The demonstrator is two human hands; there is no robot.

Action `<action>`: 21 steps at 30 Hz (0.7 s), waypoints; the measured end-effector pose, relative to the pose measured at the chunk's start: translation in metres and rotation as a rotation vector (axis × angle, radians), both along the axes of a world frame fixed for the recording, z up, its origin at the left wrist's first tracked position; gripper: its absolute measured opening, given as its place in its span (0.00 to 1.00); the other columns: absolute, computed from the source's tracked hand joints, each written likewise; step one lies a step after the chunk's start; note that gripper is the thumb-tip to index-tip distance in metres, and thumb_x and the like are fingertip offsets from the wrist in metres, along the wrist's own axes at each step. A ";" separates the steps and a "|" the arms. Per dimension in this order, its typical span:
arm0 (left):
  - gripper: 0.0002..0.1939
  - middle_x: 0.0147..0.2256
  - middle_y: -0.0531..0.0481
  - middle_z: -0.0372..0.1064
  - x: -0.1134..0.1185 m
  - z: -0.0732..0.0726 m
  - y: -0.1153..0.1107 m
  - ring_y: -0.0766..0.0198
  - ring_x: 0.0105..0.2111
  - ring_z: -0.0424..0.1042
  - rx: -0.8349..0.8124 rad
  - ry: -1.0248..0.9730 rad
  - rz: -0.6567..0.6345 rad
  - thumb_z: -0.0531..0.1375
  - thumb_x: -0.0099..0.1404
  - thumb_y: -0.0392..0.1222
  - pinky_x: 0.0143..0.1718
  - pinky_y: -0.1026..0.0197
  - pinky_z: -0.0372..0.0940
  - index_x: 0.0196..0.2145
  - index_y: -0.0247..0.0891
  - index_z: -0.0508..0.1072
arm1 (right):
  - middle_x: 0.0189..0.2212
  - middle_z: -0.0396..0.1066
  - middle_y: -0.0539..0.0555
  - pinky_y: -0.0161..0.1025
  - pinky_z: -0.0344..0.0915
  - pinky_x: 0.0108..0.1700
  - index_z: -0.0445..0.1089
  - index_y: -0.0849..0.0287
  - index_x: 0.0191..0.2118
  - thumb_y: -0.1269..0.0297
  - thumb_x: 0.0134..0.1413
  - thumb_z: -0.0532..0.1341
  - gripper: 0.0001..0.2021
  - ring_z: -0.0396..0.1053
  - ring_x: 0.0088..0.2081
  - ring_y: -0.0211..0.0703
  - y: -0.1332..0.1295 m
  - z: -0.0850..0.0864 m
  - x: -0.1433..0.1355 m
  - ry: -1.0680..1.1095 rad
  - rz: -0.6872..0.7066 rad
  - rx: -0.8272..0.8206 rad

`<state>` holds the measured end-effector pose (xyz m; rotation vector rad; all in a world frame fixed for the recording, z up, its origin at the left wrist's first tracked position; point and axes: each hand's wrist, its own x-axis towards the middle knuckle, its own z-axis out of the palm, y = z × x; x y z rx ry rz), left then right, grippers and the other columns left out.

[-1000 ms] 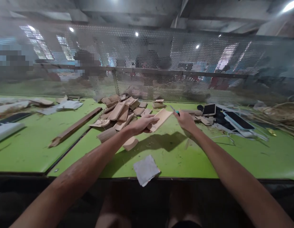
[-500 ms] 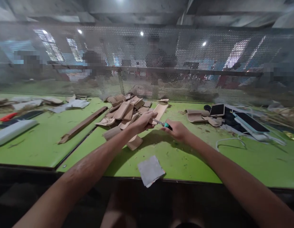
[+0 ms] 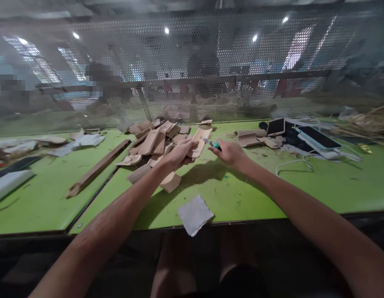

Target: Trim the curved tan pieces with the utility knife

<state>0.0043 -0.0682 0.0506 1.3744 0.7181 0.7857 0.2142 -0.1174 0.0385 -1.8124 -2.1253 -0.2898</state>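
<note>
My left hand (image 3: 182, 154) is closed around the near end of a pale, curved bamboo piece (image 3: 202, 135), which tilts up and away above the table. In my right hand (image 3: 231, 154) is a small knife (image 3: 216, 145) with a teal and black handle, its metal blade pointing left. The blade overlaps the hollow face of the bamboo piece; whether it touches is too small to tell. Beside my left hand lies a heap of similar bamboo pieces (image 3: 153, 141). One short block (image 3: 171, 182) rests below my left wrist.
A grey square sheet (image 3: 195, 213) overhangs the front edge of the green table (image 3: 241, 194). Left lies a long brown strip (image 3: 98, 169). On the right are curved bamboo offcuts (image 3: 250, 138), phones (image 3: 319, 137) and a white cable (image 3: 293, 162). A perforated metal screen (image 3: 179, 95) stands behind.
The knife blade has shifted from beside my left fingers up over the bamboo piece's hollow face. More of that face shows now. The camera view has tilted slightly and turned right.
</note>
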 end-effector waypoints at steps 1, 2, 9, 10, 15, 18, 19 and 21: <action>0.12 0.19 0.62 0.48 0.000 0.002 -0.003 0.77 0.14 0.48 0.000 0.038 -0.007 0.61 0.65 0.44 0.16 0.72 0.55 0.32 0.40 0.60 | 0.28 0.71 0.60 0.40 0.49 0.28 0.70 0.62 0.43 0.36 0.66 0.35 0.37 0.62 0.24 0.44 0.003 0.002 0.008 0.042 -0.036 -0.006; 0.12 0.20 0.62 0.49 0.000 0.003 -0.007 0.76 0.14 0.49 0.003 0.075 -0.026 0.62 0.65 0.45 0.16 0.71 0.55 0.32 0.40 0.61 | 0.27 0.70 0.60 0.40 0.50 0.28 0.70 0.62 0.42 0.37 0.66 0.35 0.37 0.61 0.24 0.44 0.007 0.003 0.018 0.072 -0.096 0.000; 0.11 0.21 0.59 0.54 0.006 0.003 -0.008 0.75 0.15 0.53 -0.001 0.073 -0.019 0.61 0.65 0.45 0.16 0.71 0.55 0.32 0.40 0.61 | 0.25 0.67 0.57 0.40 0.49 0.30 0.68 0.60 0.35 0.35 0.65 0.35 0.36 0.61 0.26 0.44 0.015 0.012 0.050 0.198 -0.160 0.116; 0.12 0.21 0.60 0.53 0.006 0.001 -0.005 0.75 0.15 0.53 -0.011 0.049 -0.011 0.60 0.65 0.44 0.16 0.71 0.55 0.31 0.40 0.60 | 0.24 0.66 0.56 0.39 0.49 0.30 0.67 0.59 0.34 0.34 0.65 0.35 0.37 0.60 0.26 0.44 0.013 0.012 0.043 0.221 -0.091 0.115; 0.15 0.18 0.61 0.50 0.004 -0.005 0.010 0.75 0.13 0.53 -0.012 -0.094 -0.006 0.59 0.64 0.44 0.13 0.71 0.48 0.27 0.40 0.56 | 0.23 0.68 0.55 0.38 0.48 0.28 0.67 0.59 0.35 0.33 0.64 0.36 0.36 0.58 0.23 0.41 -0.004 0.005 -0.007 0.146 0.230 -0.084; 0.13 0.17 0.61 0.50 0.004 -0.005 0.010 0.74 0.12 0.53 -0.016 -0.098 0.027 0.58 0.65 0.43 0.12 0.70 0.48 0.27 0.40 0.57 | 0.27 0.71 0.58 0.39 0.45 0.28 0.69 0.60 0.40 0.35 0.65 0.36 0.36 0.60 0.25 0.43 -0.010 0.001 -0.019 0.008 0.191 -0.073; 0.13 0.17 0.62 0.49 0.004 -0.005 0.009 0.74 0.12 0.52 -0.018 -0.095 0.029 0.58 0.65 0.42 0.13 0.70 0.49 0.27 0.40 0.57 | 0.28 0.71 0.59 0.39 0.45 0.28 0.69 0.61 0.42 0.35 0.65 0.36 0.36 0.61 0.25 0.43 -0.010 0.000 -0.019 -0.019 0.159 -0.058; 0.12 0.17 0.61 0.49 0.005 -0.005 0.007 0.75 0.13 0.52 -0.015 -0.090 0.015 0.57 0.65 0.41 0.13 0.71 0.51 0.28 0.40 0.58 | 0.29 0.72 0.60 0.39 0.45 0.27 0.69 0.62 0.44 0.35 0.65 0.35 0.37 0.62 0.26 0.44 -0.009 0.000 -0.014 -0.035 0.099 -0.032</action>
